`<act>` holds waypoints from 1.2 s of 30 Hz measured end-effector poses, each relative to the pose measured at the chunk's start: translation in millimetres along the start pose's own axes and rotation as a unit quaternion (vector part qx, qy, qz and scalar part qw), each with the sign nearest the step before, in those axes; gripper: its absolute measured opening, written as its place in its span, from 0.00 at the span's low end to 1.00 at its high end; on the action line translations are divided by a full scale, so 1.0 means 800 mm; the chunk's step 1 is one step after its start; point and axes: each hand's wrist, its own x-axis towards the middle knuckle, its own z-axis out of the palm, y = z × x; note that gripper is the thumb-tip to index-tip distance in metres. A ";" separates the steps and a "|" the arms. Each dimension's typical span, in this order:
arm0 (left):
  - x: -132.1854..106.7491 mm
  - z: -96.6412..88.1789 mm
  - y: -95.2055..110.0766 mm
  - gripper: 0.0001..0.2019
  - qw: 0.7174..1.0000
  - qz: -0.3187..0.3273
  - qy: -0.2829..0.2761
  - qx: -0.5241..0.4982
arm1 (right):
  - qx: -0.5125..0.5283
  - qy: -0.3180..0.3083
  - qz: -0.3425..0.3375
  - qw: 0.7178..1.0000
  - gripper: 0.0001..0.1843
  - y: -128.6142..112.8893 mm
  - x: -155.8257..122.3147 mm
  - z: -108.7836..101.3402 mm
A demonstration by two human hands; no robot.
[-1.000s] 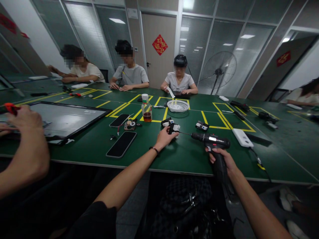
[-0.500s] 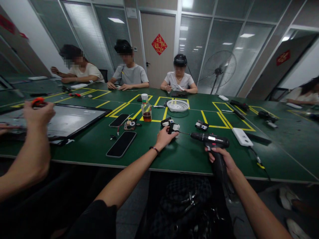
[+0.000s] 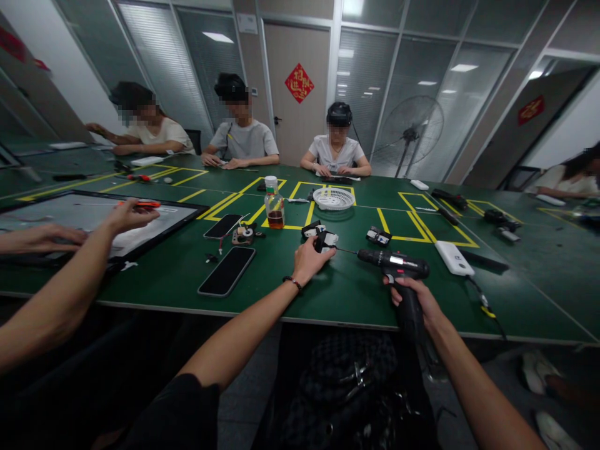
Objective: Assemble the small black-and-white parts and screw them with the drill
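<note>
My left hand [image 3: 310, 257] is closed on a small black-and-white part [image 3: 322, 239] that rests on the green table [image 3: 328, 294]. My right hand [image 3: 415, 295] grips the handle of a black cordless drill [image 3: 398, 265]. The drill's thin bit points left and reaches the small part beside my left fingers. A similar small part [image 3: 379, 236] lies further right on the table, untouched.
Two black phones [image 3: 227, 270] lie left of my hand, near a bottle of brown liquid [image 3: 275, 210] and a white basket [image 3: 334, 198]. A white power bank [image 3: 454, 258] lies right. A neighbour's hand holds a red screwdriver [image 3: 140, 204] over a flat screen [image 3: 94, 225]. Several people sit opposite.
My own hands and the drill have barely moved. The neighbour's hand at left has swung right and lower, with the red screwdriver, over the flat screen.
</note>
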 end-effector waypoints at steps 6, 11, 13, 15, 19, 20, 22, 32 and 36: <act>-0.004 -0.003 0.004 0.33 1.000 0.012 0.003 0.005 | -0.002 0.009 0.007 1.000 0.12 -0.003 0.001 0.002; -0.004 -0.003 0.005 0.32 1.000 0.011 0.000 -0.001 | 0.013 0.004 0.007 1.000 0.11 -0.001 0.005 0.002; -0.003 -0.003 0.005 0.32 1.000 0.008 -0.003 -0.002 | 0.015 0.001 0.006 1.000 0.10 0.000 0.005 0.001; -0.003 -0.003 0.005 0.33 1.000 0.005 -0.004 -0.002 | 0.015 0.000 0.004 1.000 0.10 0.001 0.004 0.000; -0.003 -0.004 0.006 0.33 1.000 0.003 -0.005 -0.004 | 0.013 0.000 0.003 1.000 0.11 0.002 0.004 -0.002; -0.003 -0.004 0.006 0.33 1.000 0.000 -0.007 -0.004 | 0.013 -0.001 0.004 1.000 0.11 0.002 0.004 -0.002; -0.003 -0.005 0.007 0.33 1.000 -0.005 -0.009 -0.003 | 0.013 -0.004 0.006 1.000 0.11 0.002 0.004 -0.002; -0.004 -0.009 0.010 0.33 1.000 -0.012 -0.016 -0.011 | 0.012 0.001 0.012 1.000 0.10 -0.001 0.003 -0.001; -0.003 -0.007 0.008 0.33 1.000 -0.009 -0.015 -0.012 | 0.012 -0.002 0.013 1.000 0.10 0.000 0.004 -0.001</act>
